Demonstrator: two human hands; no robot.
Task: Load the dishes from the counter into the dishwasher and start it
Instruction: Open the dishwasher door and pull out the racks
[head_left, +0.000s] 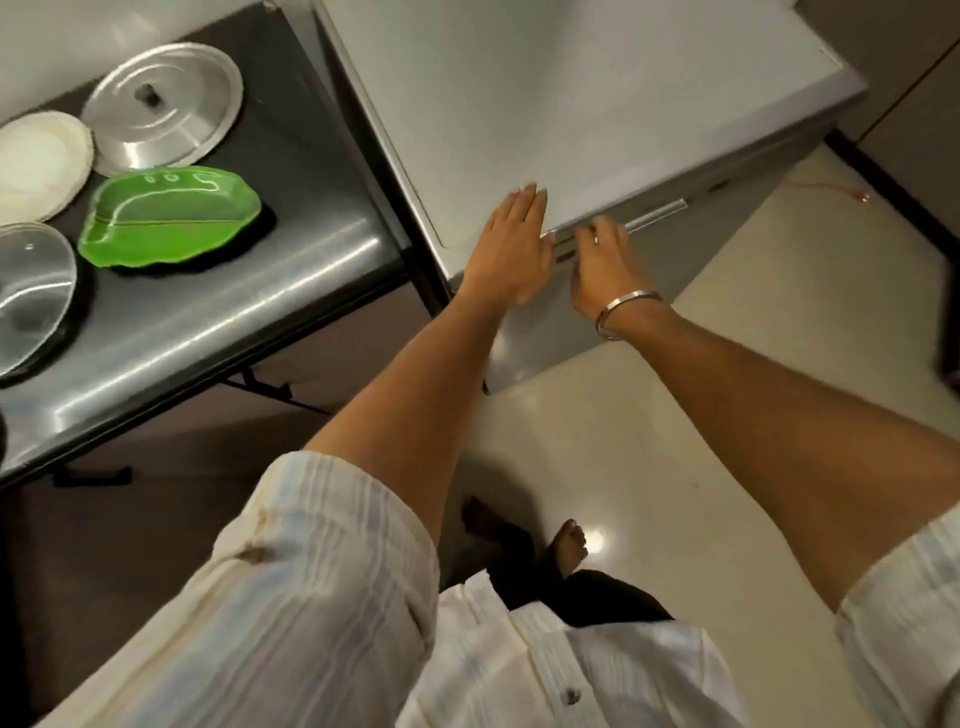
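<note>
Both arms reach forward and down from rolled pale striped sleeves toward the dishwasher (571, 104), a grey box standing on the floor (675, 415) just to the right of the tabletop (234, 312). Its door is shut.

The left hand (511, 244) lies palm down on the front edge of the dishwasher's top, fingers straight and together, pointing away from the person; its grip is open, flat against the surface and holding nothing. The forearm runs in a nearly straight line back to the elbow.

The right hand (605, 265) sits just beside the left, lower on the front face, with the fingers curled up under the lip by the long handle bar (657, 213). The fingertips are hidden, so I cannot tell whether the grip is closed on the handle or only resting against it. A metal bangle (621, 314) circles the right wrist.

The dishes sit on the tabletop, well apart from the hands: a green leaf-shaped plate (171, 218), a steel lid with a dark knob (163, 106) behind it, a white plate (36, 163) at the left edge, and a clear glass lid (31, 291) nearest the person.
</note>
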